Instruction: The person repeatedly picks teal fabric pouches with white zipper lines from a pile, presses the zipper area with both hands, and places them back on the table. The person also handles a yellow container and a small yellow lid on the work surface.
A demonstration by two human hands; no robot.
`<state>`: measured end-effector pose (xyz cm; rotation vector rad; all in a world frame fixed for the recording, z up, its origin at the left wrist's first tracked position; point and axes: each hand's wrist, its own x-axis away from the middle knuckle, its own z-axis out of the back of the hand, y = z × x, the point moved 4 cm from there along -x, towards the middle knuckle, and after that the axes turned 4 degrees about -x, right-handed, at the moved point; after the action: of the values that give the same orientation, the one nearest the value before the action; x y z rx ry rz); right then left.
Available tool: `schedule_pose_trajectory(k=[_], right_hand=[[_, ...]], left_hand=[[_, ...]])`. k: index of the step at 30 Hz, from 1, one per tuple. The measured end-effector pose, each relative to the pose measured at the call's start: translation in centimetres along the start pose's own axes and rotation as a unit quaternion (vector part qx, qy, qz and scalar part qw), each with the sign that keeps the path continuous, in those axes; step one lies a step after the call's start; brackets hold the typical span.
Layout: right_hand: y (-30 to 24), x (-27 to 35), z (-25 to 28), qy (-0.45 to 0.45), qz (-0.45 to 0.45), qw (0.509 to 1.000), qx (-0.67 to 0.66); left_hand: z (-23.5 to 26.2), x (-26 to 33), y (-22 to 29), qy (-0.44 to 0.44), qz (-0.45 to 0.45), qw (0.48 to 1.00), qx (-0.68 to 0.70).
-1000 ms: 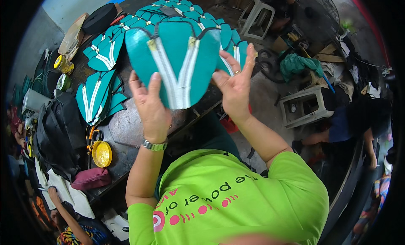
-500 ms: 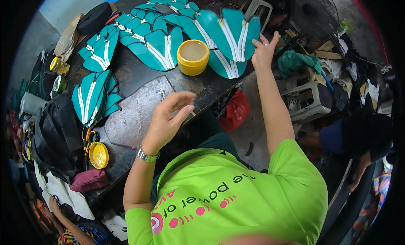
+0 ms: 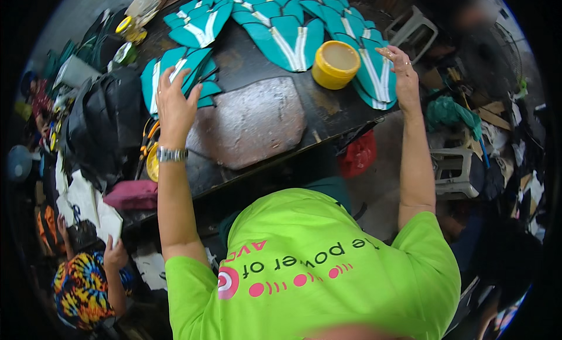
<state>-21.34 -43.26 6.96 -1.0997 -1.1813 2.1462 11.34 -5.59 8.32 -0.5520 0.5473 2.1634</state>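
Reaching out with fingers spread, the left hand (image 3: 174, 103) rests on a teal sandal stack (image 3: 175, 70); the right hand (image 3: 398, 67), open, touches another teal sandal (image 3: 374, 76). Just left of it, the yellow tub (image 3: 335, 63) could likely tip if knocked.

We see teal sandal pieces (image 3: 290, 38) with white stripes on a dark table (image 3: 246, 65), a yellow tub (image 3: 335, 63), a grey slab (image 3: 249, 129), a lime-green shirt (image 3: 328, 275) with pink dots, a red cloth (image 3: 358, 155) and a silver watch (image 3: 171, 155).
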Motion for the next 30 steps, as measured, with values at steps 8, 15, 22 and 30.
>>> schedule_pose_trajectory(k=[8,15,22,30], right_hand=[[-2.9,-2.1,-5.7,-0.213,0.063,0.877,0.426],[-3.0,-3.7,-8.1,-0.242,0.125,0.837,0.475],[-5.7,-3.2,-8.9,-0.185,0.237,0.738,0.604],[-9.5,0.3,-10.0,-0.193,0.302,0.722,0.592]], left_hand=[[-3.1,0.5,-7.1,-0.114,0.101,0.986,-0.065],[-2.0,-0.5,-8.2,-0.132,0.038,0.986,-0.092],[2.2,-0.4,-5.0,-0.058,-0.016,0.997,-0.053],[5.0,9.1,3.6,-0.140,-0.170,0.955,0.197]])
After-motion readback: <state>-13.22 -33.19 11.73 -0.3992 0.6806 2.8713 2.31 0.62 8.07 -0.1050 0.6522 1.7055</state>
